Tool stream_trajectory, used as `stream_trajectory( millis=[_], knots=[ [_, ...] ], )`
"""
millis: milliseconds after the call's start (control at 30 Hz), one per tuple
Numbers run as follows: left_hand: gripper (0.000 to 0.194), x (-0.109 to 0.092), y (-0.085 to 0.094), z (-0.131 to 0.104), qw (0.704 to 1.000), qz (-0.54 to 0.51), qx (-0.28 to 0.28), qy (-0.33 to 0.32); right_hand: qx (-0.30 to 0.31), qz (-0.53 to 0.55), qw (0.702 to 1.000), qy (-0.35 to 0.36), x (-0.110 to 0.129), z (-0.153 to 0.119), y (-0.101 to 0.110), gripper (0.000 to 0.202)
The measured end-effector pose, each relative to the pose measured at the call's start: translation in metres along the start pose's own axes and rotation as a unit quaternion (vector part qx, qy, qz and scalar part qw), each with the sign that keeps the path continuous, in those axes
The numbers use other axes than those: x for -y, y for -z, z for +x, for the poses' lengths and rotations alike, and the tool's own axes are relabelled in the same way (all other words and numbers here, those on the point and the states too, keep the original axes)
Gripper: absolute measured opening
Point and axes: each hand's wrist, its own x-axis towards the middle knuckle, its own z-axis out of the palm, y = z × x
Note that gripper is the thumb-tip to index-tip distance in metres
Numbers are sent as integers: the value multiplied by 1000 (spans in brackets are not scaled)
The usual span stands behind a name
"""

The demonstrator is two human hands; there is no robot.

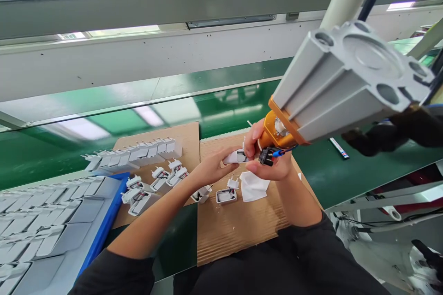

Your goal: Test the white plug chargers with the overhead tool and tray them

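Observation:
My left hand [219, 164] is closed on a white plug-in charger [237, 156], its fingertips and thumb along the casing. From the right, the fingers and thumb of my right hand [268, 166] close around the charger's other end. A grey metal cylinder tool [332, 85] with an orange nose [272, 131] overlaps my right palm; whether that hand also touches the nose is hidden. A small black switch [266, 156] with blue wires sits by my right thumb. Below my hands, an opened white charger [226, 195] with visible wiring lies beside a white cloth or paper [254, 186].
Cardboard sheets [214, 244] cover part of the green bench. Several opened chargers [143, 203] lie left of my forearm, behind them a row of white casings [133, 156]. A blue-edged tray [100, 235] at left holds many casings. A marker-like stick [339, 148] lies at right.

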Motion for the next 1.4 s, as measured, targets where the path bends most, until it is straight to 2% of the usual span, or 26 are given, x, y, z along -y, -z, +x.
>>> stream_trajectory(
  millis=[67, 167, 433, 767, 1033, 1400],
  knots=[
    [37, -1, 0, -1, 1000, 0, 0, 0, 0, -5, 1000, -13, 1, 0, 1, 35],
    [39, -2, -1, -1, 1000, -9, 10, 2, 4, -9, 1000, 6, 0, -2, 3, 30],
    [37, -4, -1, -2, 1000, -11, 10, 11, 1, -3, 1000, -2, -11, -9, 8, 33],
    [38, -3, -1, -3, 999, -26, 15, 27, 7, -7, 1000, -6, 4, 0, 0, 30],
    [37, 0, -2, -3, 999, -22, 13, 20, 2, 1, 1000, -8, -12, -9, 7, 35],
    [38, 1, -3, -4, 1000, -14, 13, 23, 20, 25, 998, 52, -8, -7, 4, 31]
  ],
)
